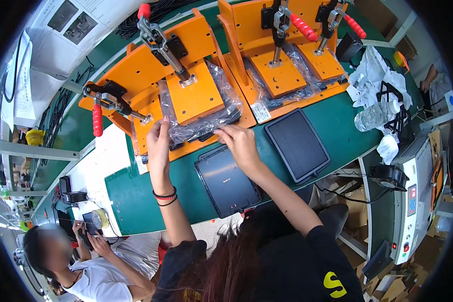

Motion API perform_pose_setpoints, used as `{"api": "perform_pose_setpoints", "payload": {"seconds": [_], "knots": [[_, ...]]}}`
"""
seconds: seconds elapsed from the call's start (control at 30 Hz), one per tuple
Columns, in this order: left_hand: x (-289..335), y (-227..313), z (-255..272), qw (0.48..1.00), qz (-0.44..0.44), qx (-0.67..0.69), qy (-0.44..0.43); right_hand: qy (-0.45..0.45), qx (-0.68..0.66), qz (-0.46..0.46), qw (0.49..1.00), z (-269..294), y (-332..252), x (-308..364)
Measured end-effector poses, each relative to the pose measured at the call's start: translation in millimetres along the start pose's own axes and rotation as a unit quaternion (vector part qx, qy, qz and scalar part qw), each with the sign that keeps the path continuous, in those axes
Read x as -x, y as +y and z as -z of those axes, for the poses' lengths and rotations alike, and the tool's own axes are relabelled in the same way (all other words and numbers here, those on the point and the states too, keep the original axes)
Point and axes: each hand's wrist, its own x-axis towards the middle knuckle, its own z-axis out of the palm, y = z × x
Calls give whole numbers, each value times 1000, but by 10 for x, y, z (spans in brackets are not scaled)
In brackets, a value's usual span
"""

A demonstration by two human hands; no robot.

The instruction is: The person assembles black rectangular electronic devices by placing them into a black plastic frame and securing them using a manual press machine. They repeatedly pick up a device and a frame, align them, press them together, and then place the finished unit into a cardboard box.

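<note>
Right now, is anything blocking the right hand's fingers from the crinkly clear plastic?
Nothing visible: the right hand's fingers are at the front edge of the clear plastic. The orange plate sits farther back.

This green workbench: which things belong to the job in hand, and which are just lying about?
Seems part of the job:
- clear plastic film, at left hand and right hand
- orange clamp fixture holding it
- left dark panel and right dark panel, probably

Seems just lying about:
- clear bottle
- crumpled white wrapping
</note>
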Motion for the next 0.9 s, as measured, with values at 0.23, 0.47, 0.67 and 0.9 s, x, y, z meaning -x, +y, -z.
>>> {"api": "perform_pose_setpoints", "payload": {"seconds": [0.23,0.47,0.67,0.9], "knots": [[-27,-74,-46,996,-25,89,-18,35,-57,23,998,-110,43,14],[13,-9,-125,972,30,233,-24,10,48,54,997,-136,140,-53],[-45,-41,-88,976,4,216,-38,-72,243,142,957,-73,159,-209],[-166,-189,5,964,52,246,-89,45,337,56,939,204,-75,-276]]}}
